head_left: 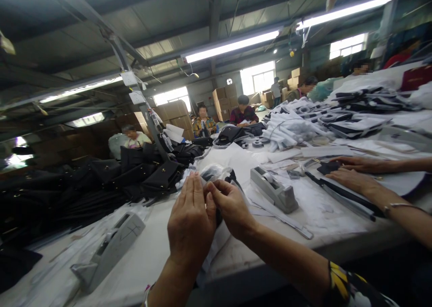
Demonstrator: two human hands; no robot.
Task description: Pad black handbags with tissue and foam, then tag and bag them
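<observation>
In the middle of the head view, my left hand (191, 221) presses its long, straight fingers together along the side of a white-wrapped dark bundle (216, 171). My right hand (232, 208) meets it from the other side, with thumb and forefinger pinched near my left thumb. The bundle has thin white wrapping with black material showing behind the right hand. My hands hide most of it, so its exact kind cannot be made out. A grey tape dispenser (274, 191) stands just right of my right hand. Another grey tape dispenser (110, 251) is at the left.
Black bags (162, 176) are heaped on the left. White-wrapped strips (286, 129) pile up at the back right. A co-worker's hands (354, 176) rest on dark and white pieces at the right. A flat metal strip (286, 220) lies near the table (340, 239) edge.
</observation>
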